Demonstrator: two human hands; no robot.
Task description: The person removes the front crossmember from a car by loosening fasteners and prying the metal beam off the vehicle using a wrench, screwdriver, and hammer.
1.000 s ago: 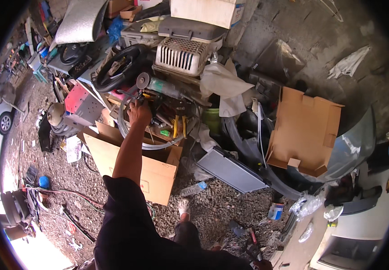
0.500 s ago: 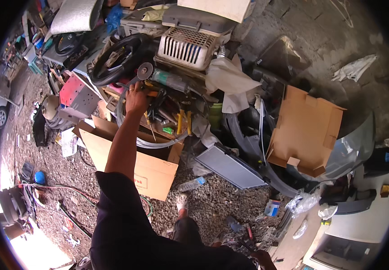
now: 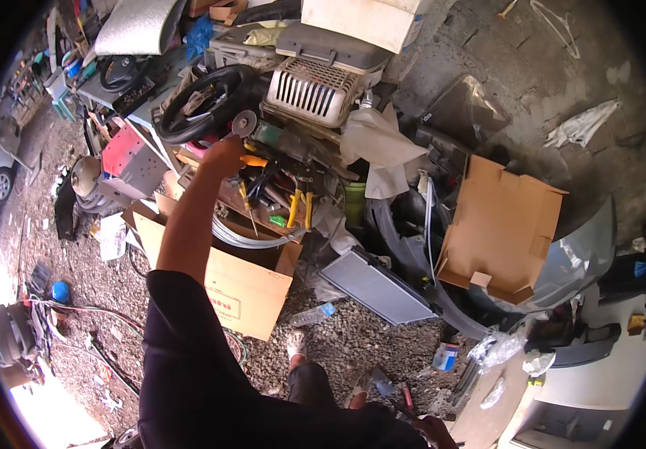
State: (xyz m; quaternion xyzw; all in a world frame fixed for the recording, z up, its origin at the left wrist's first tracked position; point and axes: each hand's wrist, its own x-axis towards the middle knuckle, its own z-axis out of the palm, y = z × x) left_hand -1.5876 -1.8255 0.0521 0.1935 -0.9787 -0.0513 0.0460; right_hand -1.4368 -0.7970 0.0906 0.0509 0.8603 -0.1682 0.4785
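Observation:
My left hand (image 3: 222,156) reaches into the cluttered pile, its fingers curled down and mostly hidden; what they hold, if anything, does not show. Just beyond it are the disc (image 3: 244,123) and greenish body of an angle grinder (image 3: 282,138). Beside the hand lies an orange handle (image 3: 253,160). Yellow-handled pliers (image 3: 300,206) are to its right, and a coil of silver wire (image 3: 252,241) passes below. My right hand (image 3: 433,432), low at the bottom edge, is closed on a slim dark tool (image 3: 401,408) whose kind I cannot make out.
An open cardboard box (image 3: 244,292) stands under my left forearm. A steering wheel (image 3: 207,103) and a pet carrier (image 3: 311,91) lie at the back. Another cardboard box (image 3: 498,224) and a grey panel (image 3: 375,288) are to the right. A plastic bottle (image 3: 312,314) rests on the gravel.
My left hand has drawn slightly back and its fingers, spread before, now look curled. The view has shifted a little. My right hand remains low with the dark tool.

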